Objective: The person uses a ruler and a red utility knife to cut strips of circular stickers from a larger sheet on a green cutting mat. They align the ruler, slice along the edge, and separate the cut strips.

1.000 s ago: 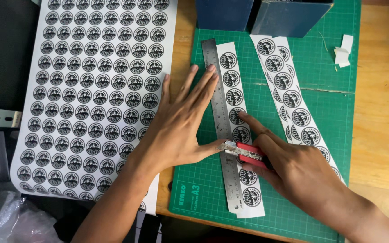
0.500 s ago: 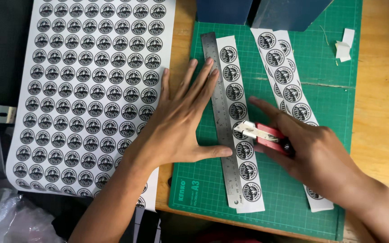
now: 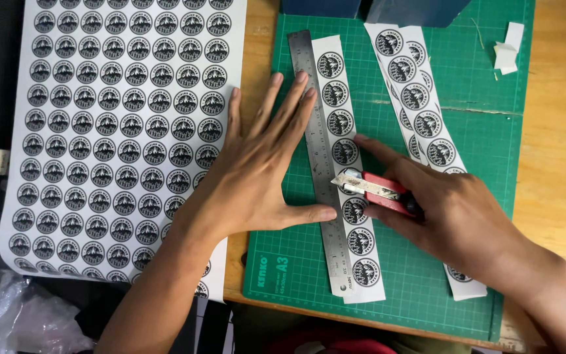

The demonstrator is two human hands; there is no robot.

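green cutting mat covers the wooden table, and on it a steel ruler lies lengthwise over the left edge of a sticker strip of round black-and-white labels. the left hand lies flat, fingers spread — fingertips and thumb press the ruler down. the right hand is closed around a red utility knife, forefinger stretched along its top, the blade tip meeting the strip just beside the ruler's right edge. further strips lie fanned to the right, partly under that hand. a large uncut sticker sheet lies to the left — paper scraps sit near the mat's top right corner.
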